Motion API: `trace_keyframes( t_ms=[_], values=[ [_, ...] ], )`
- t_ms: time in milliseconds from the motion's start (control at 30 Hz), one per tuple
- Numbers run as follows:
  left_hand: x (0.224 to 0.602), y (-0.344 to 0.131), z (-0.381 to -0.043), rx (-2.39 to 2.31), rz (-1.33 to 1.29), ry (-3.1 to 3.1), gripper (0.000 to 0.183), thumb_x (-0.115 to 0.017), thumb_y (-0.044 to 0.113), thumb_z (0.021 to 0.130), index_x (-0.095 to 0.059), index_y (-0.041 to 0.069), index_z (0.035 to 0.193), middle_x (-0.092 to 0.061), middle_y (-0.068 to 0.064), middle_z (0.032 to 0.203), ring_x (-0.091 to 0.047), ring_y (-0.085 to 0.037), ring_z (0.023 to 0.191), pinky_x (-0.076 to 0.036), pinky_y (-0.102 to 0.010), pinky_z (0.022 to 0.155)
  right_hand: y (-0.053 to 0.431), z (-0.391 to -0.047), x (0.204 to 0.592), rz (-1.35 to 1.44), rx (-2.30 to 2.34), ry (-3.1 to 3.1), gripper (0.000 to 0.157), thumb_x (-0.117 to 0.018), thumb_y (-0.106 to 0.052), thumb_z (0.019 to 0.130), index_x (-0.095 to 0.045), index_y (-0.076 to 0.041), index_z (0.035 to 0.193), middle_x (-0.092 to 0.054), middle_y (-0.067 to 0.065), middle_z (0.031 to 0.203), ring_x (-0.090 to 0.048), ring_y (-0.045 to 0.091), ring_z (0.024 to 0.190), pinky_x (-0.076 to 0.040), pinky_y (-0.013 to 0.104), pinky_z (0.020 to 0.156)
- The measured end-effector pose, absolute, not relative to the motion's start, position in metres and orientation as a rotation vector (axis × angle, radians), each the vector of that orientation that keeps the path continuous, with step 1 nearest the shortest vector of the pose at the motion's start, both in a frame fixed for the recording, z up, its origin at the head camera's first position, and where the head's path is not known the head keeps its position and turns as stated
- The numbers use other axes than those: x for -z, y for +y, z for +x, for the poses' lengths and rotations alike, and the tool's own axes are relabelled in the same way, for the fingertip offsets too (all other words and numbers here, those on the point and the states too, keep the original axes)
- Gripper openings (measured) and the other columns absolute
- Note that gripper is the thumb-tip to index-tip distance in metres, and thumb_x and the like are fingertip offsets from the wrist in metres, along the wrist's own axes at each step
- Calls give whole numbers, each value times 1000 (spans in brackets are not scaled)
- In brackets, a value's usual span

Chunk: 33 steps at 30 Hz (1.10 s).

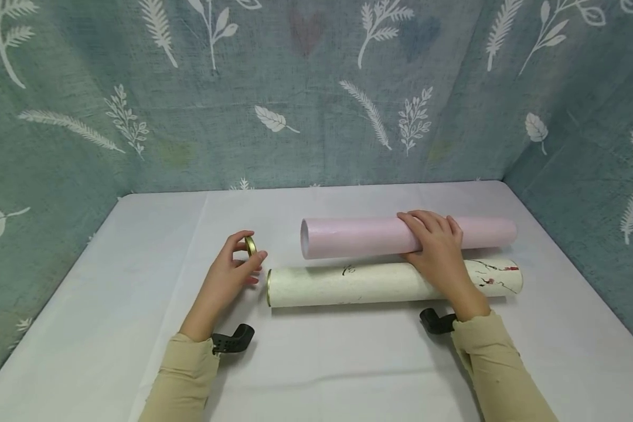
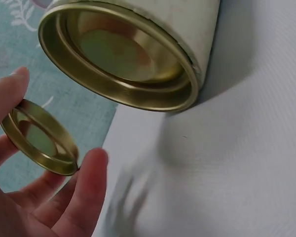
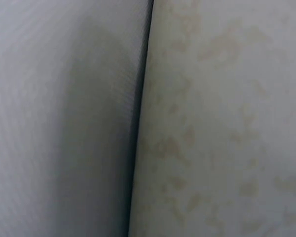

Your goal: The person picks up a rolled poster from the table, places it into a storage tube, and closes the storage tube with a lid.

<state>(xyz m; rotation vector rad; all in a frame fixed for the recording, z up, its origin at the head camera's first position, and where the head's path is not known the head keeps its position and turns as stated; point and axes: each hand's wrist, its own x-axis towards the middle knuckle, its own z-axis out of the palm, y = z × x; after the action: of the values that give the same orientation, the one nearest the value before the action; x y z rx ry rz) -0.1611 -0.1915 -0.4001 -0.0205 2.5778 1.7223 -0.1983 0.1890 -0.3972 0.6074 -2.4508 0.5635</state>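
Observation:
My left hand (image 1: 232, 272) pinches a small round gold metal lid (image 1: 250, 245) between thumb and fingers, off the left end of the tubes. In the left wrist view the lid (image 2: 39, 140) is tilted, apart from the gold-rimmed end (image 2: 123, 101) of a cream mailing tube (image 1: 348, 285). That tube lies on its side, printed with dark marks and red blossoms. Behind it is a pink roll (image 1: 358, 237) with its left end showing a hollow. My right hand (image 1: 438, 252) grips the roll right of its middle, fingers over the top and thumb at the near side.
A white cloth covers the table (image 1: 322, 351). Grey-green curtains (image 1: 316, 117) with white leaf prints stand behind it and at both sides. Black wrist mounts (image 1: 234, 339) sit on both arms. Only the cream tube's surface (image 3: 222, 123) and cloth fill the right wrist view.

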Motion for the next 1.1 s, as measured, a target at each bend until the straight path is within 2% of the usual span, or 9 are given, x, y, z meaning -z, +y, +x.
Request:
trace_keyframes(
  t_ms=[133,333,467,533,633,800,933,1100],
  values=[
    [393,-188,-161,-1633,-36,2694,61,-58,55,78,-35,34,131,-44,-4,118,-59,-27,75,-49,-33,58,191,-198,397,612,-572,-2447,72,-83,-12,59,-52,-21,123,-49,3,122,-38,27,115,-14,56,95],
    [385,-185,-158,-1657,-31,2713,55,-47,59,82,-36,36,130,-43,-6,118,-53,-32,68,-43,-29,51,189,-198,397,613,-585,-2438,71,-82,-11,59,-52,-22,123,-49,3,122,-38,26,115,-14,57,95],
    [382,-184,-156,-1654,-11,2721,56,-47,59,83,-35,36,132,-39,-6,121,-52,-29,65,-45,-32,55,187,-199,398,620,-577,-2438,71,-82,-12,59,-52,-22,123,-49,3,121,-38,27,115,-14,57,95],
    [382,-184,-155,-1661,15,2703,56,-49,56,83,-34,36,134,-36,-8,125,-54,-29,68,-47,-35,61,186,-199,399,620,-573,-2439,72,-83,-13,59,-51,-22,123,-49,3,121,-38,27,115,-14,57,95],
    [384,-184,-155,-1726,59,2632,56,-53,47,85,-31,36,135,-29,-9,131,-56,-31,85,-48,-41,70,186,-199,400,618,-568,-2446,73,-83,-13,59,-51,-22,124,-49,3,122,-38,27,115,-14,56,96],
    [386,-185,-153,-1834,68,2521,60,-61,40,82,-30,38,134,-27,-5,134,-49,-23,110,-45,-40,83,187,-199,400,622,-565,-2448,73,-83,-13,59,-50,-22,124,-48,3,122,-38,27,115,-14,56,96],
    [384,-180,-153,-1821,71,2515,61,-65,41,78,-35,38,131,-37,0,130,-48,-18,112,-39,-42,88,188,-198,399,621,-555,-2450,73,-83,-15,60,-50,-22,124,-48,2,123,-38,27,115,-14,56,96],
    [382,-168,-154,-1763,142,2558,60,-66,46,76,-39,39,129,-45,4,124,-53,-15,104,-41,-41,86,190,-197,397,620,-553,-2437,72,-83,-16,60,-51,-21,124,-49,3,122,-38,27,115,-14,56,96]
  ],
)
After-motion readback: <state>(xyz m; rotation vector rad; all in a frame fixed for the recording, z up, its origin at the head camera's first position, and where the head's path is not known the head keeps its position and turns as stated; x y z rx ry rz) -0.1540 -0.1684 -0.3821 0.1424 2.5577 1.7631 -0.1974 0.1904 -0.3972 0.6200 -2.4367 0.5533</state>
